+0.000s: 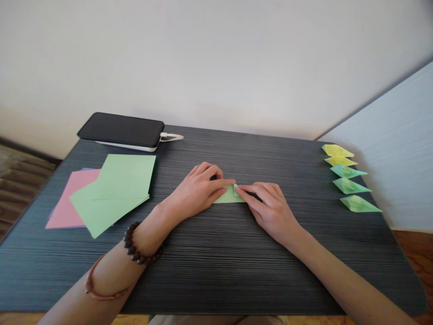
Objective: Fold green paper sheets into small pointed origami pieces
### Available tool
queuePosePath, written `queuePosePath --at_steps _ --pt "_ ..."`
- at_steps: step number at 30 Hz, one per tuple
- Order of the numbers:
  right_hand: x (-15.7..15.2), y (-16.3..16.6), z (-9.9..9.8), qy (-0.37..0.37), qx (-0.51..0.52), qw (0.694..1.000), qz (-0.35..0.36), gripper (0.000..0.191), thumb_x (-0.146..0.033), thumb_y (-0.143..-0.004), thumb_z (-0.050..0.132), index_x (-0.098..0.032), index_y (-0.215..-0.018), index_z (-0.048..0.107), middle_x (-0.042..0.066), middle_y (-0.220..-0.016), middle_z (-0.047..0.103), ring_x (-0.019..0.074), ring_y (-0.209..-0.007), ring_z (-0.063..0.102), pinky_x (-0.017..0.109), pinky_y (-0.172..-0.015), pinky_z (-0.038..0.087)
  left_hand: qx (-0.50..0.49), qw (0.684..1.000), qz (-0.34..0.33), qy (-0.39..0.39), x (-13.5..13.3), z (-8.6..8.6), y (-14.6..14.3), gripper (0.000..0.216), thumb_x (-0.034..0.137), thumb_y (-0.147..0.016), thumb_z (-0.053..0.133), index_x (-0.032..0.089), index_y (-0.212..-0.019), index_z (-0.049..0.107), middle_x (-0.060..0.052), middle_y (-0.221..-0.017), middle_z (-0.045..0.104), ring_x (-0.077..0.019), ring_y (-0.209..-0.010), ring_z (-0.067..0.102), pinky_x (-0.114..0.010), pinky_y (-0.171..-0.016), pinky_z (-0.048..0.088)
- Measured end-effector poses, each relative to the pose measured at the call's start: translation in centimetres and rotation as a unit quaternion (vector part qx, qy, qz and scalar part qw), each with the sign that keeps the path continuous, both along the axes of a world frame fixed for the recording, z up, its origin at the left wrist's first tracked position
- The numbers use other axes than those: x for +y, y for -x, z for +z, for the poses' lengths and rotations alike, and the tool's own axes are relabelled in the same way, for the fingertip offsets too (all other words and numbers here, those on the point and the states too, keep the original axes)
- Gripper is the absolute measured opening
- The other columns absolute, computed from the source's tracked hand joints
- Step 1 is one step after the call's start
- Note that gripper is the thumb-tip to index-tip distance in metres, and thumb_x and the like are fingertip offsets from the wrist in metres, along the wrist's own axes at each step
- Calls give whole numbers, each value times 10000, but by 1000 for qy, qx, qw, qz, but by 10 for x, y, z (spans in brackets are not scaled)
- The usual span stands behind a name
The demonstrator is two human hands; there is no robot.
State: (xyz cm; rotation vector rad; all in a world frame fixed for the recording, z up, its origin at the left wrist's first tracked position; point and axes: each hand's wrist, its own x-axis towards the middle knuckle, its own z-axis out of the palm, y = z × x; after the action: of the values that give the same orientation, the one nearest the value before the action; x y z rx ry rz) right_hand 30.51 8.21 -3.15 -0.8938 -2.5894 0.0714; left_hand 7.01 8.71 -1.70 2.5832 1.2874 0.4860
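A small folded light green paper (229, 196) lies flat in the middle of the dark striped table (216, 271). My left hand (199, 187) rests on its left part, fingers curled, forefinger pressed along the top edge. My right hand (270, 205) comes in from the right, fingers together, its forefinger tip pressing the paper's right end. The two forefingers nearly touch. Most of the paper is hidden under my fingers.
Loose green sheets (115, 192) over a pink sheet (69, 203) lie at the left. A black phone (122, 129) on a white power bank sits at the back left. Several folded yellow and green paper pieces (348, 178) line the right edge, by a pale wall.
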Motion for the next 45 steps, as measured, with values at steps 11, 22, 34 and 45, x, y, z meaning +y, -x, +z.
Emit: queuePosePath --at_steps 11,22,34,45 --pt "1 0 4 -21 -7 1000 7 298 -125 -871 546 -186 -1151 628 36 -1157 654 212 -1051 515 390 -899 420 4 1000 -4 -5 1 -1 0 296 304 -942 439 280 -1178 617 -48 -1006 545 -199 -966 445 -368 -890 407" --pt "1 1 5 -4 -15 1000 0 328 -148 -889 513 -191 -1201 604 50 -1161 643 223 -1054 505 403 -895 417 18 1000 -15 14 2 4 3 323 298 -950 421 313 -1238 567 -49 -1021 521 -201 -982 434 -376 -910 413" --pt "2 1 5 15 -6 1000 -2 363 -149 -888 502 -241 -1230 581 53 -1166 635 231 -1072 499 422 -895 418 62 998 -19 -6 0 4 2 352 237 -939 437 312 -1267 538 -61 -1045 512 -205 -991 426 -379 -904 420" --pt "1 2 4 5 -13 1000 2 350 -139 -887 507 -207 -1222 582 40 -1170 640 223 -1068 502 402 -903 421 72 997 -18 -5 0 5 2 378 206 -929 450 333 -1278 521 -61 -1054 493 -210 -1006 420 -381 -907 415"
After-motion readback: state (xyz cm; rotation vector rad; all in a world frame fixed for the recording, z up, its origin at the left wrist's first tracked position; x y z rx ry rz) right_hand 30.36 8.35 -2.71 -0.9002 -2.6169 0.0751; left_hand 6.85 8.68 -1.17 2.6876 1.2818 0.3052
